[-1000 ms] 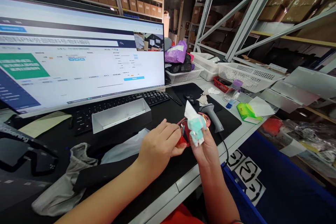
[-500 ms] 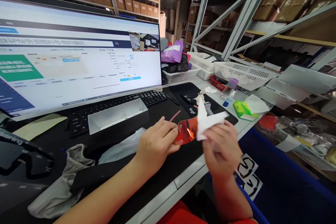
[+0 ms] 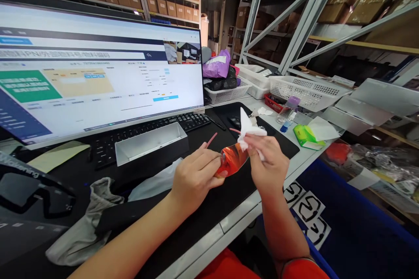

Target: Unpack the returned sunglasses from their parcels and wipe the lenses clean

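My left hand [image 3: 196, 176] is closed around one end of sunglasses [image 3: 233, 160] with an orange-red mirrored lens. A thin reddish temple arm [image 3: 212, 140] sticks up behind the fingers. A crumpled white tissue [image 3: 248, 127] is pinched in my right hand [image 3: 269, 159] and sits against the lens's other end. Part of the lens is hidden behind the fingers. Below the monitor, an open grey box [image 3: 152, 144] rests by the keyboard [image 3: 193, 122]. A grey cloth pouch [image 3: 87, 229] and a pale plastic bag [image 3: 153, 181] lie left of my left hand.
A large monitor [image 3: 108, 74] stands at the left. White baskets [image 3: 304, 93], a small spray bottle [image 3: 288, 123] and a green tissue pack [image 3: 307, 136] are on the right side of the desk. A blue bin [image 3: 353, 222] sits below the desk edge, with metal shelving behind.
My right hand has shifted left and slightly up with the tissue, which is now more bunched. My left hand keeps its grip on the sunglasses, which are tilted slightly differently.
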Demonstrator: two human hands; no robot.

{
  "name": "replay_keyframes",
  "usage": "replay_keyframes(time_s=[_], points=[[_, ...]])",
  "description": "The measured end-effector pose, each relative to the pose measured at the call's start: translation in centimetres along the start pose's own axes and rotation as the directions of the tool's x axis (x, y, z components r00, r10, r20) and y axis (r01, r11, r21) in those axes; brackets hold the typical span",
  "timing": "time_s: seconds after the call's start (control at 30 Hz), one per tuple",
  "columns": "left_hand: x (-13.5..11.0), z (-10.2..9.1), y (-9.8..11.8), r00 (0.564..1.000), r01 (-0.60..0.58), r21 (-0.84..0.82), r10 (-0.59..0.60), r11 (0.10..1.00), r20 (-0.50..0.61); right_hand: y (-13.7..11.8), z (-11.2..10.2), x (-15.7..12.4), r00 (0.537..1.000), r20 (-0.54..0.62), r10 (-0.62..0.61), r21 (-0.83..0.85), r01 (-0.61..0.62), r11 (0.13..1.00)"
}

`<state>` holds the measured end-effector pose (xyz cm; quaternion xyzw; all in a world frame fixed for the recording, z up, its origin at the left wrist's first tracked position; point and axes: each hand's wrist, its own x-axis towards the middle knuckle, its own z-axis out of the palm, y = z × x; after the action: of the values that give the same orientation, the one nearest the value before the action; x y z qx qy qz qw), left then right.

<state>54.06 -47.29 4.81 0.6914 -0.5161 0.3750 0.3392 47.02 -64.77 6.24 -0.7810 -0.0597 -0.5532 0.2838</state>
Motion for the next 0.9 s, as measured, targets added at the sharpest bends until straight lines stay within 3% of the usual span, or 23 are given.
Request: replay_keyframes(time_s=[0.07,0.2,0.3,0.5,0.73,0.8,0.9], points=[[0.0,-0.1,-0.1,1.0,0.003,0.024,-0.003,1.0,0.005,-0.8,0.7,0.1,0.998,-0.046,0.049,-0.008,-0.05,0.999],[-0.2,-0.3,-0.5,0.999,0.036,0.044,-0.036,0.998,-0.007,-3.4,2.2,-2.2,0.981,0.035,-0.19,-0.061,0.192,0.98],[-0.3,-0.3,-0.7,0.999,0.039,0.041,-0.037,0.998,-0.036,-3.3,2.4,-2.3,0.964,0.089,-0.251,-0.05,0.256,0.965],[-0.3,0.0,-0.7,0.998,0.059,0.081,-0.062,0.995,0.032,-0.4,2.2,0.1,0.999,-0.005,0.05,-0.034,-0.05,0.998],[-0.3,0.0,-0.9,0.998,0.056,0.059,-0.054,0.997,-0.031,-3.5,3.1,-2.3,0.969,0.069,-0.236,-0.077,0.241,0.967],[-0.3,0.0,-0.9,0.998,0.063,0.049,-0.062,0.997,-0.024,-2.6,2.7,-1.2,0.98,0.079,-0.182,-0.04,0.186,0.982],[-0.2,0.1,-0.9,0.998,0.063,0.065,-0.062,0.996,-0.007,-0.6,2.2,0.8,0.997,0.053,0.061,-0.013,-0.061,0.998]])
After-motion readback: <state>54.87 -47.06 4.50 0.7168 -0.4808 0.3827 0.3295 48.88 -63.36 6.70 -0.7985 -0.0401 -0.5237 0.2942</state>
